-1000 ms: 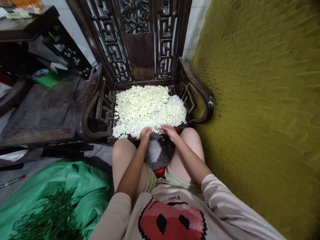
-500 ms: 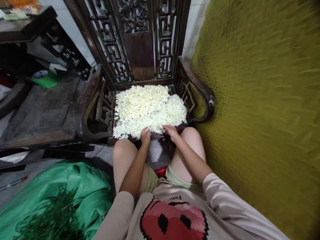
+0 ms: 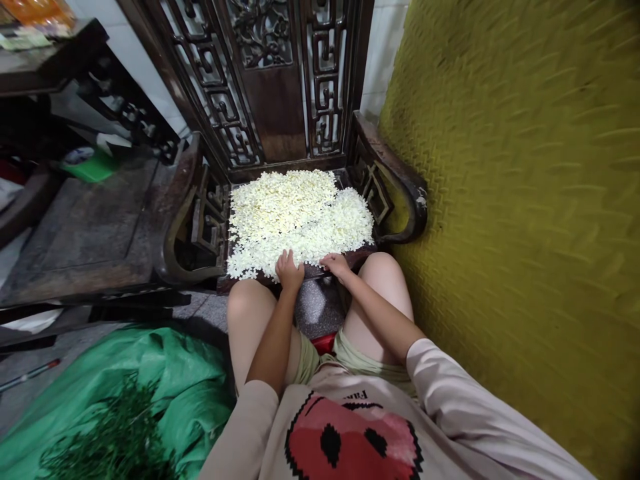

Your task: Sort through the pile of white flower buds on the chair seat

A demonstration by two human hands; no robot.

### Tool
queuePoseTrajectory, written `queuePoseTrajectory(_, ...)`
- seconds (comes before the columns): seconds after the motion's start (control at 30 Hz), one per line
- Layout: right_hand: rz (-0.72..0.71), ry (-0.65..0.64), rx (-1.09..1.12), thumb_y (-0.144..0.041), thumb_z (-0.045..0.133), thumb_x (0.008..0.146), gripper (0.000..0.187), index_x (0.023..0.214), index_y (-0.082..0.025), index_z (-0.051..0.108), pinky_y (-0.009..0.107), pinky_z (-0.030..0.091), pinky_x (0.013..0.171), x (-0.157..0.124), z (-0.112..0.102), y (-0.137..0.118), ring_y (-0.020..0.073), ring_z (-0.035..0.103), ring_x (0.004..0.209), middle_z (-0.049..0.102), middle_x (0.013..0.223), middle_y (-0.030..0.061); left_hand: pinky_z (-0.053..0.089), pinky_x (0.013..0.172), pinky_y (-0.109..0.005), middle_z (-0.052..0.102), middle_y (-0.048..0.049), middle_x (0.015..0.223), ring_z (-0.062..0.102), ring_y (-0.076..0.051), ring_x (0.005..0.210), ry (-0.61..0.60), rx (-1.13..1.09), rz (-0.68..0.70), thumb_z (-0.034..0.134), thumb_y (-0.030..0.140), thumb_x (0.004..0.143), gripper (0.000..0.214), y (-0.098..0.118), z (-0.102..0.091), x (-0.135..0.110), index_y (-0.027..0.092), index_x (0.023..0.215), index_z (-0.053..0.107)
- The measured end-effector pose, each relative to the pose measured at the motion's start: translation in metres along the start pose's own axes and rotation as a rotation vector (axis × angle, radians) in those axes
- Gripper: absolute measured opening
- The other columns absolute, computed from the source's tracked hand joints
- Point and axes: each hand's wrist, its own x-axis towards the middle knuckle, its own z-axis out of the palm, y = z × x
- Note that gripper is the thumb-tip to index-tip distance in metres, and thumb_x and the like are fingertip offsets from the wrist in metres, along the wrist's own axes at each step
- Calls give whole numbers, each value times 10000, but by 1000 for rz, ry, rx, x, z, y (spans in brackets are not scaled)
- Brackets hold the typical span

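Small white flowers lie in a thick layer over the seat of a carved dark wood chair. Those at the back left look yellower than those along the front and right. At the front edge of the layer, my left hand rests with its fingers apart, the tips touching the flowers. My right hand is a little to the right, over the seat's front edge. Its thumb and fingers are pinched together, and whatever is between them is too small to make out.
The chair's curved armrests flank the seat. At right rises a yellow textured panel. A green container stands on a dark wooden seat at left. Cut greenery lies on a green sheet at lower left.
My left hand has opened from a pinch, its fingers now spread forward over the flowers. My right hand has shifted slightly left, still pinched. The view has moved slightly.
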Motion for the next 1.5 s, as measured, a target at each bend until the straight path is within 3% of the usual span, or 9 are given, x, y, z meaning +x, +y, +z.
queuePoseTrajectory(0.1, -22, -51, -18, -165, 613, 612, 63, 659, -139, 583, 201, 366, 507, -2, 1, 0, 75, 475, 460, 568, 529, -34, 245, 1027, -386, 364, -124, 1358, 329, -264, 1229, 46, -47, 18, 515, 279, 741, 554, 0, -2, -1, 131, 1266, 422)
queuePoseTrajectory(0.23, -51, -111, -33, -187, 596, 639, 134, 762, -147, 626, 201, 385, 560, -3, 0, -1, 90, 524, 559, 619, 630, -11, 281, 999, -390, 419, -143, 1288, 361, -263, 1193, 187, -118, -96, 506, 259, 739, 509, 0, -6, -3, 124, 1227, 454)
queuePoseTrajectory(0.37, -31, -61, -35, -166, 553, 643, 76, 687, -140, 609, 203, 388, 549, -3, 1, -2, 85, 509, 531, 619, 646, -3, 316, 966, -377, 500, -139, 1135, 437, -247, 1101, 267, -188, -194, 494, 215, 731, 406, 1, -11, -2, 127, 1126, 527)
queuePoseTrajectory(0.5, 2, -39, 12, -154, 496, 649, 84, 628, -138, 576, 200, 381, 519, -5, 0, -5, 69, 477, 471, 603, 628, -3, 340, 935, -356, 524, -110, 1063, 477, -235, 1034, 291, -180, -241, 484, 199, 731, 292, -4, -35, 23, 159, 999, 594)
queuePoseTrajectory(0.73, 35, 4, 62, -173, 473, 663, 130, 761, -146, 553, 192, 335, 471, -16, -1, -22, 72, 485, 464, 572, 621, -18, 388, 814, -314, 618, -49, 995, 555, -201, 892, -30, 16, 5, 399, 213, 802, 325, -46, -86, 95, 214, 1079, 568)
queuePoseTrajectory(0.87, 52, -32, 78, -204, 492, 657, 126, 746, -146, 561, 196, 334, 477, -14, 0, -24, 74, 489, 475, 579, 635, -12, 336, 863, -360, 597, -83, 1056, 519, -235, 986, -36, 228, 127, 377, 158, 798, 362, -51, -72, 107, 208, 1105, 563)
queuePoseTrajectory(1.07, 85, -82, 82, -274, 531, 656, 151, 734, -151, 574, 204, 340, 487, -10, 3, -19, 74, 475, 467, 585, 650, -11, 331, 849, -372, 586, -97, 1012, 518, -233, 967, -83, 326, 137, 376, 100, 779, 349, -41, -40, 129, 223, 1011, 607)
queuePoseTrajectory(1.27, 126, -156, 120, -283, 535, 652, 137, 691, -164, 589, 218, 340, 501, -10, 8, -23, 83, 483, 466, 573, 613, -21, 377, 829, -319, 562, -80, 1013, 521, -223, 960, -149, 276, 81, 534, 127, 700, 275, -51, -40, 139, 213, 947, 619)
queuePoseTrajectory(1.5, 144, -184, 145, -286, 535, 654, 149, 706, -157, 589, 206, 301, 486, -10, 10, -23, 70, 470, 453, 562, 605, -24, 405, 774, -281, 559, -71, 967, 544, -189, 865, -119, 214, 60, 529, 134, 693, 220, -63, -38, 142, 191, 889, 611)
